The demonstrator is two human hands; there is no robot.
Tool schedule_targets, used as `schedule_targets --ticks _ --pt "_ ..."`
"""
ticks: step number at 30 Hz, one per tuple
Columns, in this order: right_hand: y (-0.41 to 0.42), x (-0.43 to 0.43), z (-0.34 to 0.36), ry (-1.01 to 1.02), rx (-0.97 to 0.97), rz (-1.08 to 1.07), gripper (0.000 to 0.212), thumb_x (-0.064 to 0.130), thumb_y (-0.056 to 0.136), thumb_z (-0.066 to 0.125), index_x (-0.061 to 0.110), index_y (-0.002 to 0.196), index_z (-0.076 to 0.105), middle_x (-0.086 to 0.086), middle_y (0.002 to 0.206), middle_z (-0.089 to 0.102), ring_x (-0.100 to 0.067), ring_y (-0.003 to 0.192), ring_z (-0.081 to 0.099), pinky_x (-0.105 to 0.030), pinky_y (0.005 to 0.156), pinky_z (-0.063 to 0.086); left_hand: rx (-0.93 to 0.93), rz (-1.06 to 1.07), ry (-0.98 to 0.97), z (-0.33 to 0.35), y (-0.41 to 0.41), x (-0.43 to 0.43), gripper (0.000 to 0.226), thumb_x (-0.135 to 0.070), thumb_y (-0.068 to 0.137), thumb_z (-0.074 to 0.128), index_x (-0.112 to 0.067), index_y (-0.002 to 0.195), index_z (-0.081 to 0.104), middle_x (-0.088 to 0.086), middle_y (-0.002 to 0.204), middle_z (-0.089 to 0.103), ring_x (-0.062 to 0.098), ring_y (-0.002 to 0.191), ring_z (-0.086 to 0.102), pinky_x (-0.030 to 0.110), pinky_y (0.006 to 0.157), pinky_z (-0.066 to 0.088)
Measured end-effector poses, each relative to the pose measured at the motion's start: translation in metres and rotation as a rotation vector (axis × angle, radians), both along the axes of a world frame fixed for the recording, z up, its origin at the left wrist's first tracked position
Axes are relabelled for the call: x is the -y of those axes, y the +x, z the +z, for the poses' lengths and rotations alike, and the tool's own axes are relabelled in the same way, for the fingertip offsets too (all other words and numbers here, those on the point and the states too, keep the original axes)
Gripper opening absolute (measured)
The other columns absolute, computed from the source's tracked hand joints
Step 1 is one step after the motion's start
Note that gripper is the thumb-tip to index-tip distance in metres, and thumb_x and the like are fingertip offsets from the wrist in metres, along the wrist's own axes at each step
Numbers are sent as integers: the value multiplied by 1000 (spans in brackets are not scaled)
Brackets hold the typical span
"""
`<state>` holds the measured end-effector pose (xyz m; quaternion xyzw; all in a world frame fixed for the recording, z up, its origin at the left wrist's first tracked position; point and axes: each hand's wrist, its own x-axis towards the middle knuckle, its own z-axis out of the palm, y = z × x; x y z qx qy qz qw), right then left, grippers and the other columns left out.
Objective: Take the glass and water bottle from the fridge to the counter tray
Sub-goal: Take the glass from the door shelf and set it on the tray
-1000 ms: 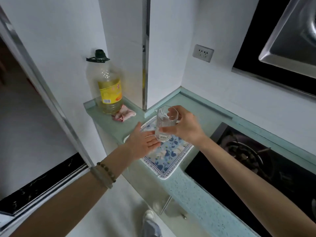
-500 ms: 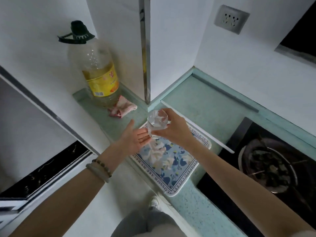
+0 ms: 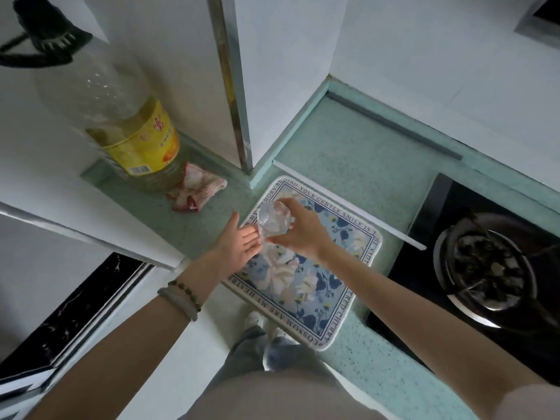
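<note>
right hand (image 3: 298,234) grip closed round glass (image 3: 271,220), upright, frame centre, over tray (image 3: 342,298)'s upper-left corner; left hand (image 3: 241,248) open, touching beside.

— Where is the glass (image 3: 274,220) held?
— Over the tray's (image 3: 357,295) far-left part, in the right hand (image 3: 298,234); the left hand (image 3: 239,248) is laid just beside it.
— Elsewhere?
— Oil bottle (image 3: 127,128) and cloth (image 3: 197,190) beyond the left hand; burner (image 3: 485,265) right of the right hand.
</note>
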<state>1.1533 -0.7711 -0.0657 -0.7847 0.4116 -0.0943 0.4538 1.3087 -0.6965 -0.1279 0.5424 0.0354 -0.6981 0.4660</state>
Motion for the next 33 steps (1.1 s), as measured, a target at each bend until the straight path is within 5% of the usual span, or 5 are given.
schedule_targets --ticks 6,14,18,23,33 --pt "7 1 -14 26 -52 -13 76 16 68 83 13 134 44 -10 130 59 -27 114 58 -35 100 43 185 -166 6 -6 3 6 127 -93 56 25 -9 150 30 18 157 28 33 147 24 40 122 14" --pt "7 4 -20 36 -75 -18 77 19 69 83 15 134 41 -9 130 58 -24 107 59 -30 94 43 151 -241 -9 -11 10 12 102 -86 80 17 -14 151 31 14 158 28 27 148 23 44 122 10" --pt "6 2 -18 41 -69 -16 77 17 69 82 14 134 40 -11 130 57 -25 107 59 -43 98 48 175 -259 -32 -7 8 11 99 -84 82 13 -15 151 31 12 158 29 24 147 25 43 123 11" --pt "4 -1 1 64 -5 26 96 39 72 80 22 147 23 -4 151 37 -19 135 37 -31 106 25 333 -154 -71 3 6 8 98 -80 86 10 -8 144 41 11 154 38 20 144 33 37 121 19" --pt "-12 7 101 -71 315 -190 99 39 72 79 34 149 17 1 154 33 -13 140 31 -37 112 28 743 82 -579 122 30 21 80 -63 93 7 -11 145 40 7 151 42 14 138 40 30 116 24"
